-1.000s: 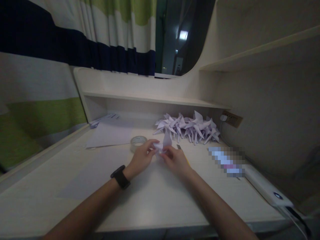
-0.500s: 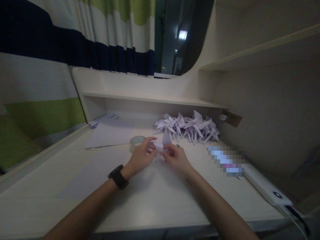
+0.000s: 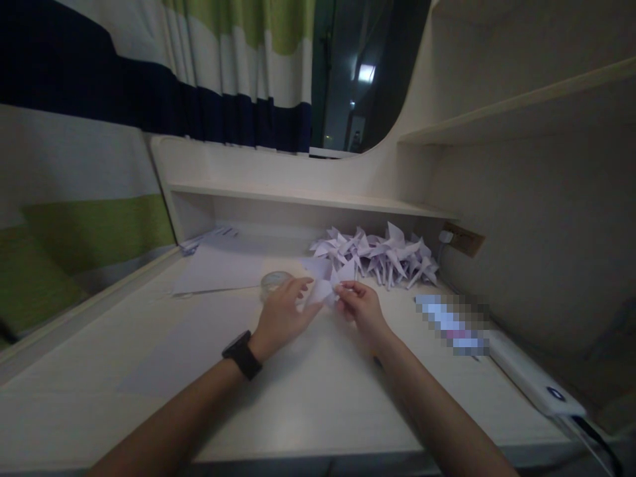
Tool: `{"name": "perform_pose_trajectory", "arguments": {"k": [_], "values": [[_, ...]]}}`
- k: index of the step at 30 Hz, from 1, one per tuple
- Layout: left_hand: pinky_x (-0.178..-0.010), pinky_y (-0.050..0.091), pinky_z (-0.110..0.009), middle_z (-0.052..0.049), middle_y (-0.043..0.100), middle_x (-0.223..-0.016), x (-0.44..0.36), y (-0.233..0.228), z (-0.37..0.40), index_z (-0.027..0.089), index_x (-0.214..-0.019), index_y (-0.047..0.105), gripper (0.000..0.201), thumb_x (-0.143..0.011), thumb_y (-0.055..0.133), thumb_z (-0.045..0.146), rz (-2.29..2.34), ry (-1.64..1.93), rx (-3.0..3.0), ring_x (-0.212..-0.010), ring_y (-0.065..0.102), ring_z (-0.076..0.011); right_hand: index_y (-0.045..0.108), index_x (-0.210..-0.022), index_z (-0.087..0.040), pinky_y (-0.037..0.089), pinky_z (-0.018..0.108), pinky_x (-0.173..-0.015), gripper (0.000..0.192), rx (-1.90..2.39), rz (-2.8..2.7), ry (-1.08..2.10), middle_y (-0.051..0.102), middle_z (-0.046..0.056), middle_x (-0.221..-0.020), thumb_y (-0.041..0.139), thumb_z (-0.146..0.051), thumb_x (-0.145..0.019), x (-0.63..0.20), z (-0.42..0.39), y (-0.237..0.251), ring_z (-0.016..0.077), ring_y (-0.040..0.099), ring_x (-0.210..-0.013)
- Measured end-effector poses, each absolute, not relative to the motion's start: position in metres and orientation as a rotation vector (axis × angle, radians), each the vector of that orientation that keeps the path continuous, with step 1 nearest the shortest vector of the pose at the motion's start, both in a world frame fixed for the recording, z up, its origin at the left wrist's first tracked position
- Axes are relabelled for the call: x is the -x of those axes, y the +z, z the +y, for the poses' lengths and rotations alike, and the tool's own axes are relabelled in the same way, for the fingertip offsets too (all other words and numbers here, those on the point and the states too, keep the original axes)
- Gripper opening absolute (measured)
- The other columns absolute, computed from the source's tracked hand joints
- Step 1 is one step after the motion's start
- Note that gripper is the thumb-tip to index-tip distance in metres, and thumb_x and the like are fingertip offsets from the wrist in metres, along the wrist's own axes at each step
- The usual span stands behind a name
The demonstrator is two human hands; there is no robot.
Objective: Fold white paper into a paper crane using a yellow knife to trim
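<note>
i see the right hand (image 3: 364,309) pinching the pinwheel (image 3: 322,289), while the left hand (image 3: 282,317) gapes loosely beside it, touching or not i can't tell.

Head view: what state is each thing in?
Right hand: pinching the folded paper.
Left hand: fingers parted, contact with the paper unclear.
Folded paper: creased, flaps raised.
Paper pinwheels: folded, bunched together.
Tape roll: lying flat, partly hidden.
Near sheet: lying flat.
Curtain: partly covering the window.
Plug: in the socket.
Watch: strapped on.
</note>
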State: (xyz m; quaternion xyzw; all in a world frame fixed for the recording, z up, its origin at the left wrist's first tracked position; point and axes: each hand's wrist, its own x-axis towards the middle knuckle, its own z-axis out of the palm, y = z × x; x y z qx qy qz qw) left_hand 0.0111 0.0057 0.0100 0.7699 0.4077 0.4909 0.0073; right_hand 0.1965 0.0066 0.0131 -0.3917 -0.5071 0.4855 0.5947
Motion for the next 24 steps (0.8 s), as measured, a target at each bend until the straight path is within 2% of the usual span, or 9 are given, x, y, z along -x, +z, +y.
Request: {"name": "perform_pose_trajectory", "arguments": {"k": [4,9,11,14,17,20,24], "values": [[-0.066,0.051,-0.027,-0.005,0.071,-0.100,-0.009,0.005,0.008,0.021,-0.114,0.061,0.027,-0.089,0.057,0.031,1.208,1.417,-2.489,-0.075,0.067,-0.0162,0.063,-0.078,-0.014,0.020,0.017,-0.028,0.034,0.893,-1.105,1.263,0.056,-0.005,-0.046,0.076,-0.043,-0.065,-0.197,0.006,0.013,0.0031,0.034,-0.028],[-0.067,0.049,-0.027,-0.006,0.073,-0.086,0.000,0.004,0.011,0.022,-0.111,0.066,0.027,-0.095,0.045,0.027,1.367,1.269,-2.757,-0.073,0.068,-0.0192,0.064,-0.077,-0.013,0.022,0.018,-0.030,0.037,1.001,-1.163,1.230,0.056,-0.003,-0.048,0.072,-0.047,-0.067,-0.199,0.009,0.010,0.0043,0.035,-0.030],[-0.067,0.049,-0.027,-0.006,0.074,-0.086,0.001,0.003,0.012,0.022,-0.110,0.067,0.028,-0.095,0.044,0.026,1.423,1.221,-2.775,-0.073,0.068,-0.0198,0.064,-0.078,-0.013,0.022,0.019,-0.031,0.038,1.134,-1.255,1.079,0.054,-0.003,-0.046,0.067,-0.051,-0.071,-0.200,0.011,0.008,0.0066,0.036,-0.031],[-0.075,0.051,-0.031,-0.008,0.073,-0.097,0.000,0.003,0.013,0.020,-0.107,0.068,0.027,-0.094,0.045,0.026,1.425,1.259,-2.681,-0.085,0.069,-0.0224,0.065,-0.083,-0.016,0.032,0.021,-0.040,0.032,1.296,-1.449,0.595,0.051,-0.004,-0.046,0.065,-0.047,-0.075,-0.202,0.009,0.009,0.0107,0.045,-0.040],[-0.082,0.051,-0.034,-0.008,0.073,-0.100,0.000,0.003,0.015,0.021,-0.104,0.070,0.026,-0.092,0.047,0.025,1.401,1.281,-2.598,-0.090,0.068,-0.0234,0.067,-0.092,-0.020,0.040,0.024,-0.056,0.024,1.275,-1.652,0.158,0.060,-0.001,-0.063,0.065,-0.040,-0.078,-0.203,0.002,0.014,0.0128,0.053,-0.055],[-0.085,0.051,-0.036,-0.007,0.073,-0.101,-0.001,0.003,0.017,0.021,-0.102,0.070,0.024,-0.089,0.050,0.023,1.366,1.306,-2.529,-0.092,0.068,-0.0236,0.068,-0.093,-0.021,0.043,0.026,-0.066,0.019,1.201,-1.815,0.014,0.065,0.003,-0.084,0.067,-0.033,-0.078,-0.201,-0.003,0.016,0.0134,0.055,-0.063],[-0.085,0.052,-0.038,-0.006,0.074,-0.099,-0.002,0.005,0.018,0.021,-0.101,0.071,0.022,-0.084,0.058,0.021,1.389,1.413,-2.338,-0.087,0.069,-0.0232,0.068,-0.085,-0.021,0.042,0.026,-0.068,0.008,1.219,-1.922,0.020,0.067,0.003,-0.084,0.067,-0.026,-0.079,-0.198,-0.003,0.009,0.0149,0.057,-0.069]]}}
